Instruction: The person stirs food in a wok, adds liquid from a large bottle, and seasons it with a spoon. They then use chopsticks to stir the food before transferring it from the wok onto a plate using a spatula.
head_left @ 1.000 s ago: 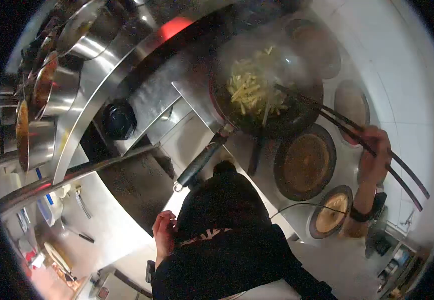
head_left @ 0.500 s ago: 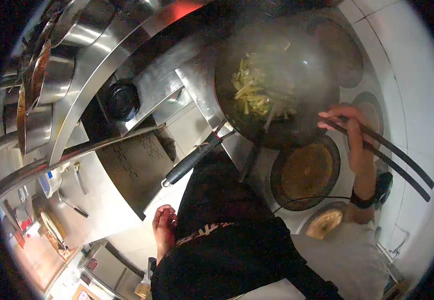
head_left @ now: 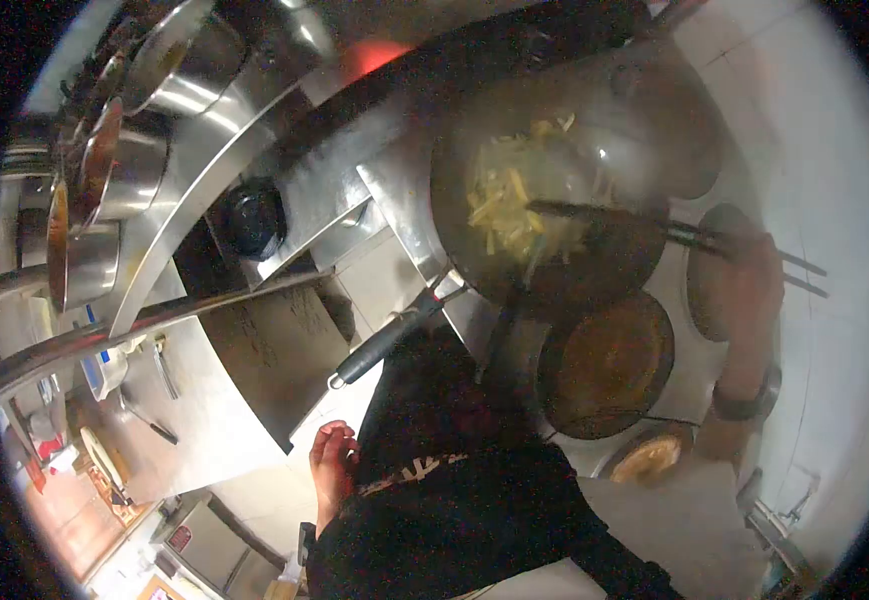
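Observation:
My right hand (head_left: pixel 751 290), smeared by motion, grips a pair of long dark chopsticks (head_left: pixel 644 226) near their rear part. Their tips reach the pale yellow-green food strips (head_left: pixel 509 200) in a steaming wok (head_left: pixel 594 270). A turner or spoon with a dark handle (head_left: pixel 499 335) rests against the near rim, its head among the strips. The wok's black handle (head_left: pixel 389 338) points down and left. My left hand (head_left: pixel 333 455) hangs beside the dark apron (head_left: pixel 454 510), fingers loosely curled with nothing visible in them, apart from the handle.
Round brown burner plates (head_left: pixel 606 365) sit right below the wok. Steel pots (head_left: pixel 134 165) stand on a shelf at upper left. A steel worktop (head_left: pixel 184 410) with utensils is at left. A white tiled wall (head_left: pixel 824 200) bounds the right side. Steam blurs the wok's upper part.
My right hand has moved lower and to the right and turned the chopsticks, so their tips now point left into the food. The left hand stays by the apron.

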Available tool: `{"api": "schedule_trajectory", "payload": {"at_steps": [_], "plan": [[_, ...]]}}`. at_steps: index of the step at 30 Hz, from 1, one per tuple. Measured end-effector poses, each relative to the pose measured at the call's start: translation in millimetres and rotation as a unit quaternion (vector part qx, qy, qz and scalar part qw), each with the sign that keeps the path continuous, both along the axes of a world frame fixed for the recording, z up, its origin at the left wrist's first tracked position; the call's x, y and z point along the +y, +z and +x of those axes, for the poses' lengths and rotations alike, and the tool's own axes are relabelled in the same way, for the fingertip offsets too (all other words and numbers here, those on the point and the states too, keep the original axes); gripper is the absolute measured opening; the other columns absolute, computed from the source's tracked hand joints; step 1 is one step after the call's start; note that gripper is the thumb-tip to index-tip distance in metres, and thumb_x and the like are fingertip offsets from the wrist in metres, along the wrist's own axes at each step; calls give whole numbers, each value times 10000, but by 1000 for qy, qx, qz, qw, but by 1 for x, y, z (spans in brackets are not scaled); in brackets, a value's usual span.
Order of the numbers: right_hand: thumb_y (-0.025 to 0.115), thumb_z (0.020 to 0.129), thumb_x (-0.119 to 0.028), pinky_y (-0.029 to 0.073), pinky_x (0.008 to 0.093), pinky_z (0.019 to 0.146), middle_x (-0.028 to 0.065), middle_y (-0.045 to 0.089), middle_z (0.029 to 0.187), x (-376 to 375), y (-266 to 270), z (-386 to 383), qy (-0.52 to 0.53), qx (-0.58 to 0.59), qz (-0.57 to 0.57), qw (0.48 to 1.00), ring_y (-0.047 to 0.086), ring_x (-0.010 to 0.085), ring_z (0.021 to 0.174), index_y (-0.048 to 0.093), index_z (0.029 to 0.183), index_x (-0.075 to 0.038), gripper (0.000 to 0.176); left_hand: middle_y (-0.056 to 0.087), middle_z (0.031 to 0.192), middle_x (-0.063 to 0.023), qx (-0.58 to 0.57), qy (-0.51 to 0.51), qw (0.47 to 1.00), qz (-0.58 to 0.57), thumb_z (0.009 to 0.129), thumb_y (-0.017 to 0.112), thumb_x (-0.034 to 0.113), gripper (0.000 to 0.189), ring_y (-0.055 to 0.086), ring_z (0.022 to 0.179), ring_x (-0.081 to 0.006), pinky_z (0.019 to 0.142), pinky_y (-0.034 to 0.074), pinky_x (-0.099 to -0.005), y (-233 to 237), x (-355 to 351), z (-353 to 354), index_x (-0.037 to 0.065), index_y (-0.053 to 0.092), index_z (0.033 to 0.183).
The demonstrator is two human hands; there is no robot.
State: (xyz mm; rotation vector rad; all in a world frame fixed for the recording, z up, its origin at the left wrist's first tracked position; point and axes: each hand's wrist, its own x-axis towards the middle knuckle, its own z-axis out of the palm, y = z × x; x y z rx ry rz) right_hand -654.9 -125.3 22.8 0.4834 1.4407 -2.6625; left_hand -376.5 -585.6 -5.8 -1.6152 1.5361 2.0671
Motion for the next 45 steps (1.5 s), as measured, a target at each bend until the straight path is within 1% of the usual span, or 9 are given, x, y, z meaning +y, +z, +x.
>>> {"api": "schedule_trajectory", "payload": {"at_steps": [1,2,3,7,28,35,39,43,45], "plan": [[541,816,-253,450,413,778,102,565,1017,18,-12,0,33,98,442,891,550,253,901,537,1017,-65,276,530,789,22,8,-1,1000,8,857,504,173,91,473,643,-63,561,349,-198,-4,-1,3,102,538,902],[530,821,-294,443,436,751,127,563,1000,28,-17,0,50,172,789,588,543,275,892,507,1056,-62,331,530,788,22,17,-2,1000,15,856,505,177,90,473,644,-62,560,350,-201,-7,-2,3,103,537,895],[526,824,-292,444,435,751,124,562,995,28,-12,5,42,168,811,558,542,272,890,507,1053,-62,326,530,786,17,1,-26,1000,-9,857,500,181,93,476,647,-65,562,354,-205,-6,-2,1,100,535,886],[513,835,-284,449,430,751,113,558,977,5,9,22,-14,113,289,951,540,259,884,506,1044,-60,306,525,769,-1,36,13,999,20,854,500,173,105,474,642,-86,559,363,-215,0,1,-6,75,531,879],[446,891,-236,498,351,662,54,513,831,-74,68,66,-32,56,-41,997,521,173,758,489,903,-56,186,566,868,-27,134,-33,986,96,862,488,139,169,495,756,-103,672,398,-226,-1,-27,-7,59,546,1000],[478,864,-108,517,269,558,87,503,843,-269,107,124,333,84,30,939,546,162,774,466,806,-21,105,576,984,-2,221,-149,959,102,874,456,185,209,522,843,-85,716,404,-211,14,-99,27,89,523,1047],[517,846,-156,468,401,757,161,501,1000,-411,89,162,573,235,79,781,517,265,939,527,906,-5,163,563,1014,-46,259,-244,923,143,916,417,290,281,535,878,-102,759,433,-232,44,-140,64,51,521,1019],[527,814,-33,453,330,712,131,477,958,-595,26,238,519,576,254,579,543,239,827,514,876,-4,70,523,1116,-107,435,-114,826,339,911,371,402,451,515,1010,-184,837,429,-290,67,-182,125,31,433,1161],[536,800,-34,449,345,708,140,451,989,-646,2,278,558,524,256,591,546,280,810,510,875,-26,79,547,987,-80,459,19,819,344,905,392,398,469,547,924,-173,793,456,-282,68,-195,146,32,384,1200]]}}
